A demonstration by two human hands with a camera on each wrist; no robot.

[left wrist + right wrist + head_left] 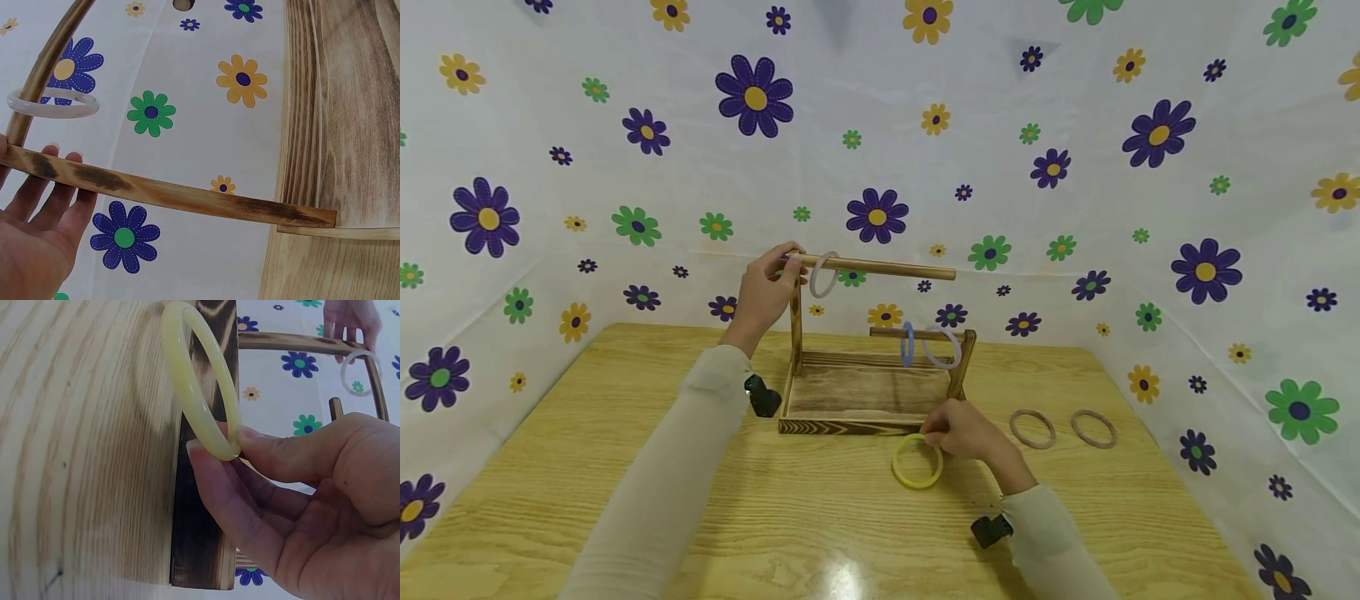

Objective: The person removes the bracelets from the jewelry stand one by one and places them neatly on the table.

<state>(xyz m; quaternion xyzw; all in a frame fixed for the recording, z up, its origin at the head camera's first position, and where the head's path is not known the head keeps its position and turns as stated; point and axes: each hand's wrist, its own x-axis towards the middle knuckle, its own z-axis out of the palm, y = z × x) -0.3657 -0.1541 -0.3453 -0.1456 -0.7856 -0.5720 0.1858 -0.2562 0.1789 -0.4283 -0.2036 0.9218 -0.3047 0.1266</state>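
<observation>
My left hand (767, 287) grips the top of the left post of a wooden bangle stand (796, 333), fingers behind the post in the left wrist view. Beside that hand, a whitish bangle (824, 275) hangs on the upper bar (895, 267). My right hand (966, 431) pinches a yellow bangle (917, 462) between thumb and fingers, in front of the stand's front rail (842, 427). The right wrist view shows the yellow bangle (190, 387) tilted, close by the dark-grained rail. A blue bangle (907, 344) and a lavender bangle (951, 364) hang on the lower bar.
Two brownish bangles (1032, 429) lie side by side on the wooden table (820, 508), right of the stand. A white cloth with printed flowers (820, 175) surrounds the table at the back and sides. The stand's shallow wooden base (865, 387) sits between the two posts.
</observation>
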